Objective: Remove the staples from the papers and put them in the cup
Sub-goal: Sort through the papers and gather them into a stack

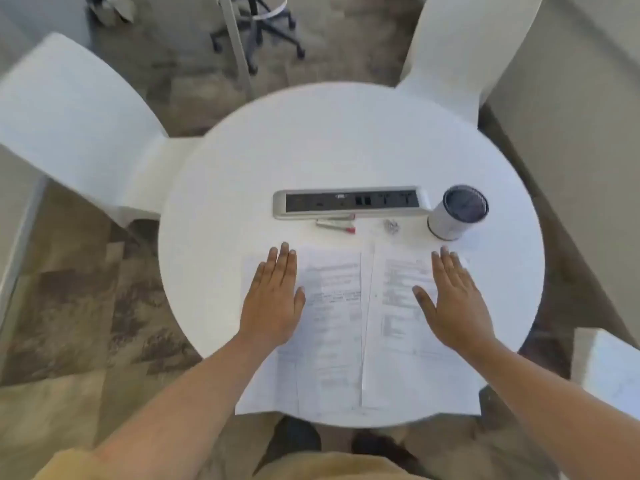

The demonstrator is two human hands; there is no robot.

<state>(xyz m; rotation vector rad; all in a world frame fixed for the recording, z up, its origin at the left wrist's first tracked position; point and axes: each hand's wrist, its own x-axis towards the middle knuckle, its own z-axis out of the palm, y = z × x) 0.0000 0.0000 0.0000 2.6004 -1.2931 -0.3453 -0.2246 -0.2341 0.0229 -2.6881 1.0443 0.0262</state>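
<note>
1. We see the cup [457,213] upright at the table's [311,150] right; its inside looks dark, contents unclear.
2. Loose staples [392,226] lie just left of it.
3. Our left hand [273,299] and right hand [453,303] lie flat, fingers spread, on the papers [332,327]; the print is illegible.

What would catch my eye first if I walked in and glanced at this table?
Two bare hands lie flat, fingers spread: the left hand on the left stack of papers and the right hand on the right stack, at the near edge of a round white table. Past them, a cup stands at the right, beside a grey power strip set into the tabletop, with a small heap of staples just in front.
</note>
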